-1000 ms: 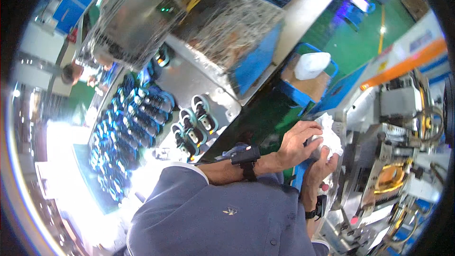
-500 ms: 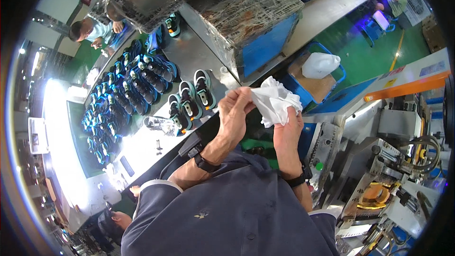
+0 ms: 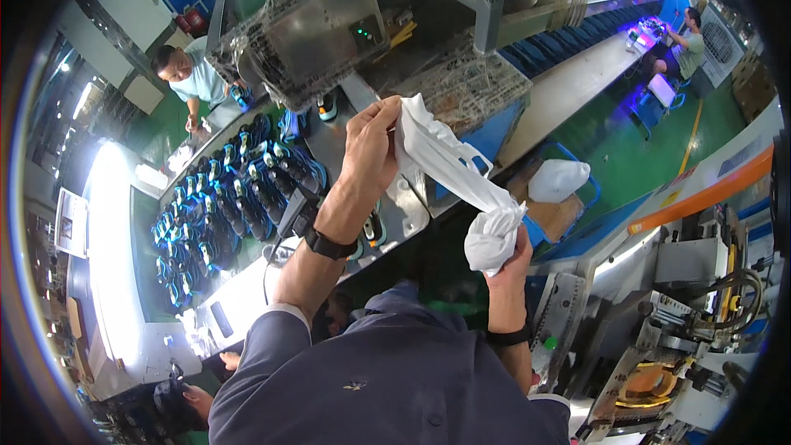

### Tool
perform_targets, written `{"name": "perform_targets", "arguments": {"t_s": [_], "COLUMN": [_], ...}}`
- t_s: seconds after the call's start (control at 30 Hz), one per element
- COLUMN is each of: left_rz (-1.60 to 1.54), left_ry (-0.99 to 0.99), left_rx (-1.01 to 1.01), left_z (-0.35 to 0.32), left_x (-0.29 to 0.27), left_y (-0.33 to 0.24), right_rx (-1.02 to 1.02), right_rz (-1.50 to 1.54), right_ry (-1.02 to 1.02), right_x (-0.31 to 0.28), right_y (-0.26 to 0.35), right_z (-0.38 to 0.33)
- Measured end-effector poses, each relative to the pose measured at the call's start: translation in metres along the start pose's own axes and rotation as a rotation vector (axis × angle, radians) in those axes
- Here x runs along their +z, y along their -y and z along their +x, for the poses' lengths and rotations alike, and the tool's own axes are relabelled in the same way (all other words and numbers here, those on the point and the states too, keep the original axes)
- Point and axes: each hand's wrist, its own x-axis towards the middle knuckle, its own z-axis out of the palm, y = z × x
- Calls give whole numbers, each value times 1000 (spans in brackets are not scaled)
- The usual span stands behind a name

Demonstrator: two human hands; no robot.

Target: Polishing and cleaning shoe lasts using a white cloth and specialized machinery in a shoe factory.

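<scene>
A white cloth [image 3: 449,169] stretches slantwise between my two hands, long and creased, with a bunched lump at its lower right end. My left hand [image 3: 369,147] pinches the upper left end between thumb and fingers. Under the lump, my right hand [image 3: 512,265] grips the cloth, its fingers partly covered by the fabric. Below my left forearm, a dark shoe with a pale sole [image 3: 375,227] shows on the metal table's edge, and other shoes beside it are mostly hidden by the arm.
Many black and blue shoes [image 3: 235,189] crowd the table at left. A wrapped machine [image 3: 305,33] stands ahead. A white jug [image 3: 559,181] sits on a blue-framed stool. Machinery with hoses [image 3: 692,280] is at right. Co-workers are at far left [image 3: 202,74], far right [image 3: 688,49] and lower left.
My left hand has moved up and left, drawing the bunched cloth out into a long strip. My right hand has dropped lower with the lump. The view has tilted up.
</scene>
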Motion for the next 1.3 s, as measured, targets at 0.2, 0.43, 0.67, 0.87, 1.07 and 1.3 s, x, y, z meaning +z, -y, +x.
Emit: {"name": "perform_targets", "arguments": {"t_s": [0.2, 0.43, 0.67, 0.87, 1.07, 1.3], "left_rz": [147, 233, 495, 598, 297, 318], "left_ry": [313, 531, 365, 541, 409, 580], "left_rx": [-182, -241, -245, -15, 29, -17], "left_z": [45, 51, 43, 70, 115, 181], "left_x": [16, 21, -3, -25, -24, -34], "left_y": [-43, -15, -16, -17, -41, 3], "right_rx": [5, -14, -57, -90, -132, -369], "right_rz": [-126, -225, -291, -496, -395, -234], "right_ry": [265, 446, 503, 279, 178, -135], "right_x": [44, 100, 117, 118, 100, 61], "right_y": [7, 4, -7, 0, 19, 37], "right_z": [46, 116, 139, 141, 125, 70]}}
